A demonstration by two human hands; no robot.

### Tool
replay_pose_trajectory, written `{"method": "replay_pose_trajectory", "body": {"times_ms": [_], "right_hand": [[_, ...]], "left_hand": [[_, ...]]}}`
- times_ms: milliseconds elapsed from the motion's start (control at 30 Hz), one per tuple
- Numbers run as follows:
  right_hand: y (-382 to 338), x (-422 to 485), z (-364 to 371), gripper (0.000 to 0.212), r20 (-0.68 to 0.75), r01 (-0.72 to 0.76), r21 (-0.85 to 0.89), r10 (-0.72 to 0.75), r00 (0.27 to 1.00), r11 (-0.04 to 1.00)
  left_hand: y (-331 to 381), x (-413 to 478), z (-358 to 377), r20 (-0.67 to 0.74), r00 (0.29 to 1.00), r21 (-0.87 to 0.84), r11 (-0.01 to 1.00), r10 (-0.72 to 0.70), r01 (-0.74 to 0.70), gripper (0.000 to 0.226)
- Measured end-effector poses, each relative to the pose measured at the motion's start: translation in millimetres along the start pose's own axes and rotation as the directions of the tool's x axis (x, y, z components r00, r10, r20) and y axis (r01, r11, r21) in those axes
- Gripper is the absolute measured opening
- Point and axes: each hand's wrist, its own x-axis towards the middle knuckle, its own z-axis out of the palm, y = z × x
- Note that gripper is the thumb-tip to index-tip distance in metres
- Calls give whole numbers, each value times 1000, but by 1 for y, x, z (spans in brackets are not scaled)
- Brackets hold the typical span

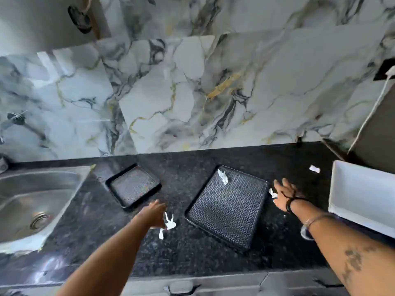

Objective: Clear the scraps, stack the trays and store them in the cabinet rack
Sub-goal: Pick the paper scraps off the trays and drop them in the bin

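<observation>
On the worktop [192,253], the small tray [133,185] and large tray [227,205] lay apart, unstacked, clearing evidently unfinished. The right hand [285,193], fingers spread, reached a paper scrap [272,193]; the left hand [155,213] met a second scrap [168,223], grasp undeterminable.

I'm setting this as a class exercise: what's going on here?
A person is clearing white paper scraps from a black counter. The left hand reaches a scrap cluster left of the large black tray; the right hand, fingers spread, touches a scrap at its right edge. Another scrap lies on that tray. The small black tray sits apart, unstacked.
</observation>
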Motion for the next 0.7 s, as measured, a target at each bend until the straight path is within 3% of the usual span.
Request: {"method": "replay_pose_trajectory", "body": {"times_ms": [100,200,267,367,467,567,700], "right_hand": [[14,15,39,68,77,-84,-23,86,993,996],[21,32,52,57,78,-173,35,170,982,984],[23,47,50,50,53,-196,73,193,980,978],[28,70,53,45,54,-216,130,210,976,968],[30,99,59,42,68,-206,187,196,978,961],[31,121,73,28,47,-178,199,172,984,964],[52,142,73,22,27,-142,144,139,990,979]], "left_hand": [[-14,17,46,133,990,-37,999,42,-37,74],[-16,33,65,107,994,-186,983,10,10,57],[-16,50,64,94,996,-271,962,-11,36,31],[-18,69,56,121,993,-320,947,0,39,30],[-11,99,20,49,998,-327,944,-31,45,18],[31,136,-23,-68,997,-374,926,22,-46,18],[130,193,-57,-71,991,-421,897,115,-134,20]]}}
